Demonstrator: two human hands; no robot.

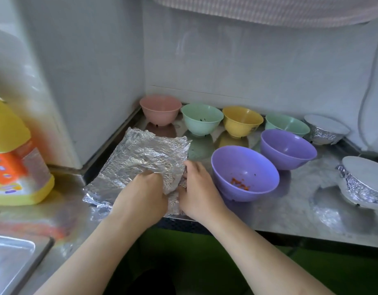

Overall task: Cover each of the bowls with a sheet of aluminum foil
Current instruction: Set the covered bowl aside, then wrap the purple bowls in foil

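Head view: left hand (145, 188) grips foil sheet (141, 154); right hand (196, 188) seemingly pinches its edge beside purple bowl (245, 173).

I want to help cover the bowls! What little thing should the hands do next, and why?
Probably lift the top foil sheet off the stack and carry it to the near purple bowl. Both the left hand and right hand already grip it, and that bowl sits open right beside them.

A single wide-angle view from the person's head, looking forward and down, close over a steel counter (290, 209); both forearms reach in from the bottom edge; a wall corner (143, 60) closes the back; a sink (11, 265) sits at lower left.
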